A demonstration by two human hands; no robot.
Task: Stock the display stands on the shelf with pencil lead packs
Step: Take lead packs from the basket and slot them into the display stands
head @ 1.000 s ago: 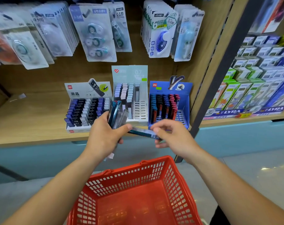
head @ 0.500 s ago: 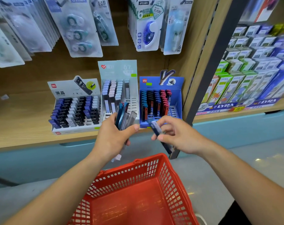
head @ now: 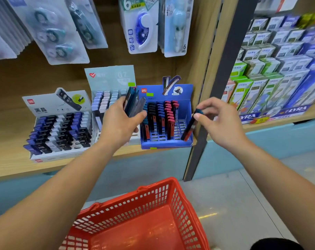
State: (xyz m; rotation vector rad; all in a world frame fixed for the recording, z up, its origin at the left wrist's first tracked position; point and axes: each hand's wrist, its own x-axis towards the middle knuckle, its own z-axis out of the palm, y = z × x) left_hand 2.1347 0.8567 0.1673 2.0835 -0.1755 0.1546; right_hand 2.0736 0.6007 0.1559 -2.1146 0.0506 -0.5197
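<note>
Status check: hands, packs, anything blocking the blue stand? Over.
Left hand grips bundle of packs. Right hand pinches single pack by its top, tilted, lower end at front-right slots of blue stand. Nothing seen blocking those slots.

A left hand (head: 119,123) grips several lead packs (head: 133,103); the right hand (head: 218,121) pinches one pack (head: 189,128) over the blue display stand's (head: 166,144) right edge.

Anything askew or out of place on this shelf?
One lead pack leans at the right end of the blue stand while the packs beside it stand upright. The right hand pinches its top, so it looks mid-placement, not a fault.
</note>
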